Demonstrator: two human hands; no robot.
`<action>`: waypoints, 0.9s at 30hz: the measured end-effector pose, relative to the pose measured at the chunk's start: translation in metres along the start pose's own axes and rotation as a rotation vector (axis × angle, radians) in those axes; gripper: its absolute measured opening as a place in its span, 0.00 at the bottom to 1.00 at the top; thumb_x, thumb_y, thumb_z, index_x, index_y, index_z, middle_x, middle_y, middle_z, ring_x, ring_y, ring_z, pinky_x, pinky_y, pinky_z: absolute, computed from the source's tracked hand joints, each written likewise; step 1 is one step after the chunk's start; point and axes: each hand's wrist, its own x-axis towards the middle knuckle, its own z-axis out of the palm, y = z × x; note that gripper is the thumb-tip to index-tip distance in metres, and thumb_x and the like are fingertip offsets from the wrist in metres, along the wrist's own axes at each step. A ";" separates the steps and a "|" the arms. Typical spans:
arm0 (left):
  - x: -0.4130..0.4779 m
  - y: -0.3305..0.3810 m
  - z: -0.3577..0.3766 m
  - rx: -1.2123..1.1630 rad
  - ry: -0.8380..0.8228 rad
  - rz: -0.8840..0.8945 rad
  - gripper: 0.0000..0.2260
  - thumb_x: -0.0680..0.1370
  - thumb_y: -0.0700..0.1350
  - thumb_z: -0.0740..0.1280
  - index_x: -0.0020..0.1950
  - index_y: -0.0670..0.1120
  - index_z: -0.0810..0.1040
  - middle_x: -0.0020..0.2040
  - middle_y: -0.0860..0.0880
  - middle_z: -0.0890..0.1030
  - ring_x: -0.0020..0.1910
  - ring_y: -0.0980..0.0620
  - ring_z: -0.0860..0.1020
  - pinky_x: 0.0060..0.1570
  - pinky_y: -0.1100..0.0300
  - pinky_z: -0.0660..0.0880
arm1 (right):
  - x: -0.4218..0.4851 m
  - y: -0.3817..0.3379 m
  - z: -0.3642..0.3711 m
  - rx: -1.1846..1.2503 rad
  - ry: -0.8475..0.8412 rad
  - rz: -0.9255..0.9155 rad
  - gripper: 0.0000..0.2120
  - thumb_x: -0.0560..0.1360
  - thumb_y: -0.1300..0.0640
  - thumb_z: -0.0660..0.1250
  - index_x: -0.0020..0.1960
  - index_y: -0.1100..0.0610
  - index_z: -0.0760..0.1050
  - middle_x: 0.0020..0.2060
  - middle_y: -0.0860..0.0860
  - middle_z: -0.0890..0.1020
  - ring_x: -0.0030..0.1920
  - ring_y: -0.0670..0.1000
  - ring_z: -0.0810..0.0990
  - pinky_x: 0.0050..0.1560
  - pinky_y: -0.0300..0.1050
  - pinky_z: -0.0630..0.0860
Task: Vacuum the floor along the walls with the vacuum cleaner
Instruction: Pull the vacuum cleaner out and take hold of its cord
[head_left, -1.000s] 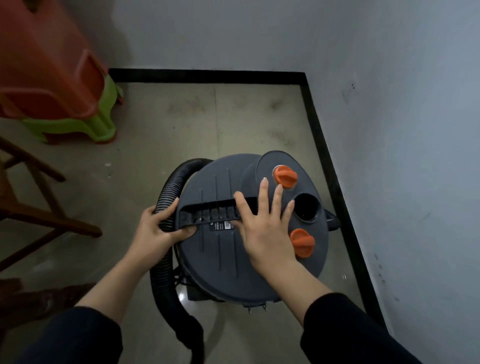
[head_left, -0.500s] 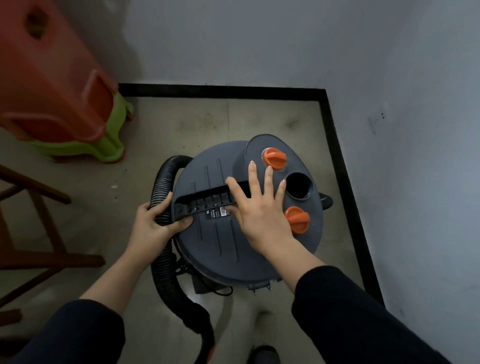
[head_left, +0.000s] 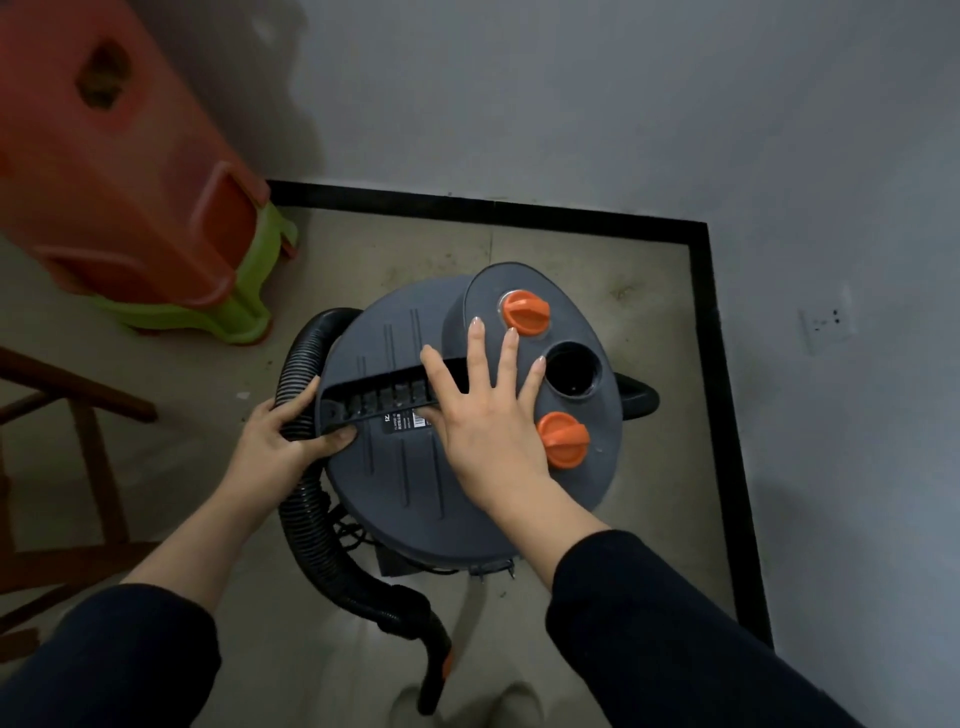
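Observation:
A round dark grey vacuum cleaner (head_left: 405, 488) stands on the floor in the room's corner, seen from above. Its lid carries two orange knobs (head_left: 524, 312) and a round black port (head_left: 574, 371). A ribbed black hose (head_left: 306, 525) loops round its left side and ends near my feet. My left hand (head_left: 278, 444) grips the hose and the left end of the lid's carry handle (head_left: 379, 397). My right hand (head_left: 480, 405) lies flat on the lid with fingers spread, over the handle's right end.
A black skirting strip (head_left: 722, 415) runs along both grey walls. Stacked red and green plastic stools (head_left: 156, 208) stand at the back left. A wooden chair frame (head_left: 78, 415) is at the left. A wall socket (head_left: 826, 325) sits low on the right wall.
The view has shifted so the vacuum sits lower and nearer the centre. Both hands keep the same hold on the lid and hose; the hose end now shows near my feet.

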 end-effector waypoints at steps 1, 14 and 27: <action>0.002 0.000 -0.001 0.000 0.004 -0.005 0.35 0.68 0.46 0.78 0.73 0.56 0.71 0.75 0.45 0.63 0.74 0.46 0.62 0.73 0.50 0.60 | 0.003 0.000 0.001 0.000 0.005 0.003 0.28 0.76 0.45 0.67 0.73 0.52 0.66 0.73 0.67 0.63 0.70 0.77 0.59 0.61 0.79 0.57; -0.025 -0.022 -0.031 -0.237 -0.047 -0.133 0.41 0.74 0.36 0.71 0.80 0.57 0.55 0.70 0.50 0.69 0.67 0.52 0.71 0.60 0.59 0.71 | -0.024 -0.049 -0.021 0.304 0.110 0.065 0.24 0.77 0.56 0.58 0.72 0.57 0.66 0.73 0.57 0.65 0.75 0.56 0.59 0.73 0.60 0.56; -0.004 -0.021 -0.086 -0.171 -0.034 -0.123 0.08 0.73 0.39 0.70 0.49 0.50 0.79 0.45 0.48 0.82 0.41 0.55 0.79 0.40 0.63 0.77 | -0.026 -0.157 0.010 0.866 -0.528 0.473 0.25 0.82 0.57 0.56 0.78 0.55 0.57 0.74 0.49 0.65 0.74 0.49 0.62 0.71 0.39 0.58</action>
